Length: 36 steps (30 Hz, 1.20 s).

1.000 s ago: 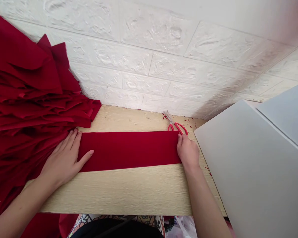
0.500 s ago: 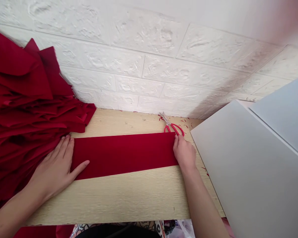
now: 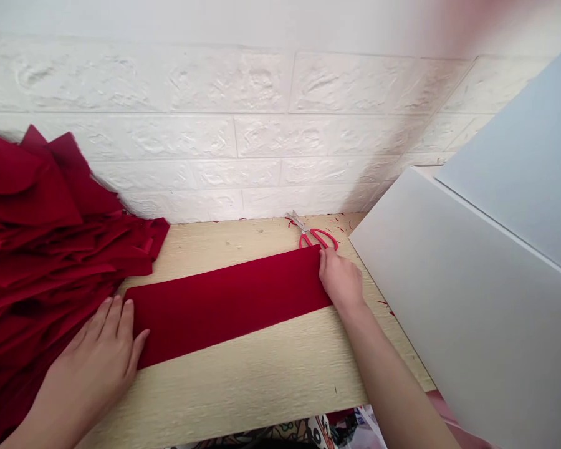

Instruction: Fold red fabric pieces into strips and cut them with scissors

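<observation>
A long dark-red strip of fabric [image 3: 229, 304] lies flat and smooth across the pale wooden table [image 3: 243, 380]. My left hand [image 3: 100, 349] rests flat on its left end, fingers stretched out and the thumb apart. At the other end, my right hand [image 3: 340, 275] is closed on the strip's edge, thumb and fingers together. Red-handled scissors [image 3: 325, 237] lie just behind the right hand, blades pointing to the wall, their handles partly covered by the strip's far edge.
A tall heap of red fabric pieces [image 3: 42, 249] fills the left side. White brick-patterned wall [image 3: 262, 137] stands behind the table. A large white panel or box [image 3: 458, 274] borders the right. Small red scraps [image 3: 341, 224] are scattered near the wall.
The view has turned slightly, so the strip now slants up more toward the right. My left hand's thumb has drawn in closer to its fingers. The right hand keeps its grip.
</observation>
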{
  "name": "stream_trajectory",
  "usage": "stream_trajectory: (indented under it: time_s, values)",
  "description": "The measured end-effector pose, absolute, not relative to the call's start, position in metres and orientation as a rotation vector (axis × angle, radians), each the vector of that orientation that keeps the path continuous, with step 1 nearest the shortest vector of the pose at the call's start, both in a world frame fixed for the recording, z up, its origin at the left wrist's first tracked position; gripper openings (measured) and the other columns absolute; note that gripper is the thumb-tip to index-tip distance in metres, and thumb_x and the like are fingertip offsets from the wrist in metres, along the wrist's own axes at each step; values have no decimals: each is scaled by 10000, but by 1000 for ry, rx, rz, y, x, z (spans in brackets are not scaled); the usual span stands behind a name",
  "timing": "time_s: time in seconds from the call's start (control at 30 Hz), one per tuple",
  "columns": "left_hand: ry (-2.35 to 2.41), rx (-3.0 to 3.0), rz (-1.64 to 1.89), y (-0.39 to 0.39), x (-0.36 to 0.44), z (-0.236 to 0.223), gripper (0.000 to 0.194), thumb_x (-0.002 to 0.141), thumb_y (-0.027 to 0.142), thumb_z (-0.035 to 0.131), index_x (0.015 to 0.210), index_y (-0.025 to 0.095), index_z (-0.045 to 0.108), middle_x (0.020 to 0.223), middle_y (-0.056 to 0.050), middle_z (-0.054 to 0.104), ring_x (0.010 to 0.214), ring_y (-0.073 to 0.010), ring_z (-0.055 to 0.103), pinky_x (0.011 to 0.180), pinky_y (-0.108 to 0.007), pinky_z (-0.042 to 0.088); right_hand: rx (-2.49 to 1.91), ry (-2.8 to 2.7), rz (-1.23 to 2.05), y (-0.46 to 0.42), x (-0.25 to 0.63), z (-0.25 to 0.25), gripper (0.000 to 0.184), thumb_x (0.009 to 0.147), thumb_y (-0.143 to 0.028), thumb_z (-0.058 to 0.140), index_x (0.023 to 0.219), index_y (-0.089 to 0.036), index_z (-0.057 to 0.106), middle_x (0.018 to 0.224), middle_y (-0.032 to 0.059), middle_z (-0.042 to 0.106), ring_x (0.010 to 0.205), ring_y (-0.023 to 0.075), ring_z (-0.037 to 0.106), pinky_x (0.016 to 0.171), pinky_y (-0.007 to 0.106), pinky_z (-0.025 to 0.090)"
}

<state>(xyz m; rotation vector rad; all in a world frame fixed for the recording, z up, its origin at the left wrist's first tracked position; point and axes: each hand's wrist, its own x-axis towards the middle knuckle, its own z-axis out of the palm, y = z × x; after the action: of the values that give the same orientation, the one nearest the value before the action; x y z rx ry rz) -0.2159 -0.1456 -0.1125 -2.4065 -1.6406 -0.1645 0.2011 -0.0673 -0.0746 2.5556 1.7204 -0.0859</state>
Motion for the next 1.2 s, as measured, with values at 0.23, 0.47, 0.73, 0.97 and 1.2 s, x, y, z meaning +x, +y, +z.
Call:
stream_trajectory:
  time_s: [0.23, 0.47, 0.73, 0.97, 1.2]
  values:
    - [-1583, -2393, -251, -118, -158, -118, 812, 977, 561, 213, 1554, -8, 163, 1567, -294, 333, 1485, -381, 315, 1163, -551, 378, 2532, 1731, -88, -66, 204, -75, 476, 1051, -365, 229, 1251, -179, 619, 907, 138, 736, 828, 275, 722, 724, 354, 504]
    - [-1763, -2399, -188, -137, -219, -143, 771, 974, 553, 225, 1597, 147, 21, 1669, -175, 137, 1529, -351, 209, 1180, -568, 332, 2538, 1740, -48, -64, 206, -81, 491, 1050, -363, 214, 1167, -180, 655, 895, 134, 733, 786, 271, 711, 683, 349, 501]
    - [-1839, -2365, -217, -140, -219, -142, 805, 961, 575, 216, 1593, 131, -8, 1676, -184, 77, 1535, -362, 178, 1201, -567, 296, 2550, 1663, -101, -65, 199, -71, 488, 1049, -374, 218, 1217, -195, 639, 906, 137, 729, 800, 250, 711, 712, 344, 512]
    - [-1916, -2342, -212, -140, -218, -143, 867, 937, 631, 219, 1584, 70, 81, 1654, -230, 146, 1529, -368, 201, 1200, -562, 297, 2567, 1693, -64, -67, 199, -74, 500, 1044, -376, 212, 1219, -189, 641, 910, 152, 735, 803, 268, 711, 715, 373, 525]
    - [-1984, -2337, -229, -138, -212, -136, 895, 919, 658, 223, 1540, 14, 256, 1624, -252, 233, 1520, -370, 228, 1202, -558, 288, 2592, 1706, -60, -72, 198, -71, 506, 1036, -370, 229, 1229, -176, 655, 918, 166, 731, 807, 293, 709, 732, 402, 535]
